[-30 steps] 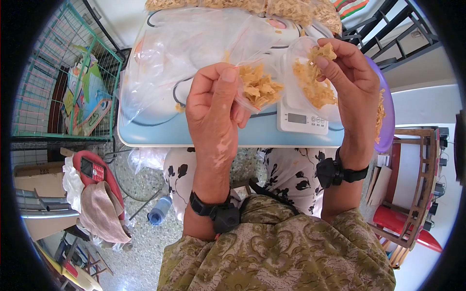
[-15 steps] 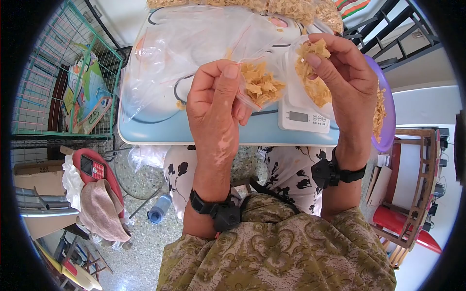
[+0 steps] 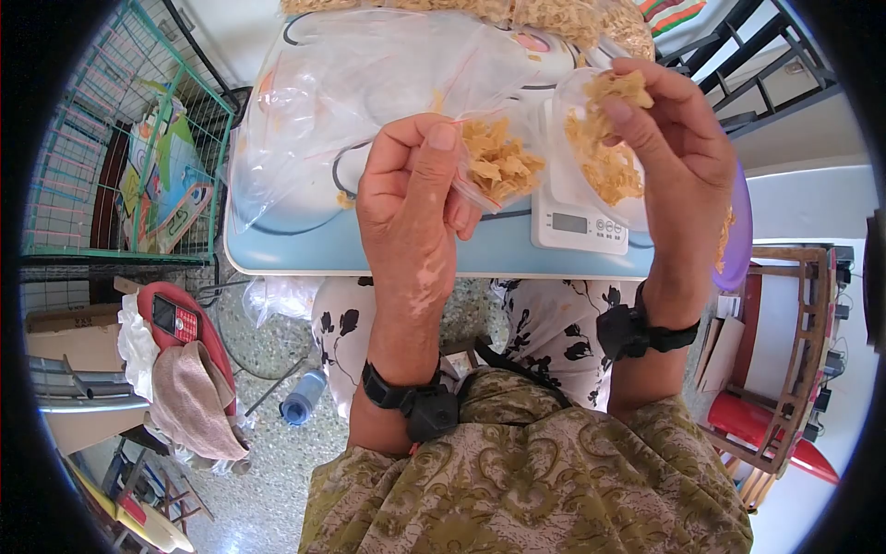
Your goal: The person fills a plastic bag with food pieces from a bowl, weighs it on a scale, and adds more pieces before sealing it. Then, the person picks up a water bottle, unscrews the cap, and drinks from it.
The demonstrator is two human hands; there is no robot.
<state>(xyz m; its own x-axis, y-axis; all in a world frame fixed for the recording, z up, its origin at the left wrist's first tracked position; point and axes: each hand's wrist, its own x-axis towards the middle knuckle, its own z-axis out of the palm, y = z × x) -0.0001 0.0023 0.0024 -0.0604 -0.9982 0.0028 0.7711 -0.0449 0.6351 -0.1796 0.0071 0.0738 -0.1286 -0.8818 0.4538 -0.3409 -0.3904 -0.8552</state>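
My left hand (image 3: 415,189) pinches the edge of a clear zip bag (image 3: 480,192) that holds a clump of yellow dried flakes (image 3: 503,159). Between the thumb and fingers of my right hand (image 3: 678,138) is a bunch of the same flakes (image 3: 616,90), raised over a clear round bowl (image 3: 591,180). More flakes lie inside the bowl, which rests on a white digital scale (image 3: 580,226). The scale's display is too small to read. Partly hidden behind my right wrist, a purple basin (image 3: 740,217) also has flakes in it.
Empty clear bags (image 3: 369,74) spread over the blue-edged table (image 3: 295,249). Large bags of flakes (image 3: 544,20) lie at its far edge. A green wire cage (image 3: 129,138) stands at left, a red stool with a phone (image 3: 175,319) below it, a wooden rack (image 3: 794,360) at right.
My right hand has moved slightly right, and the flakes in it now sit higher and clearer of those in the bowl. My left hand and the bag have barely shifted.
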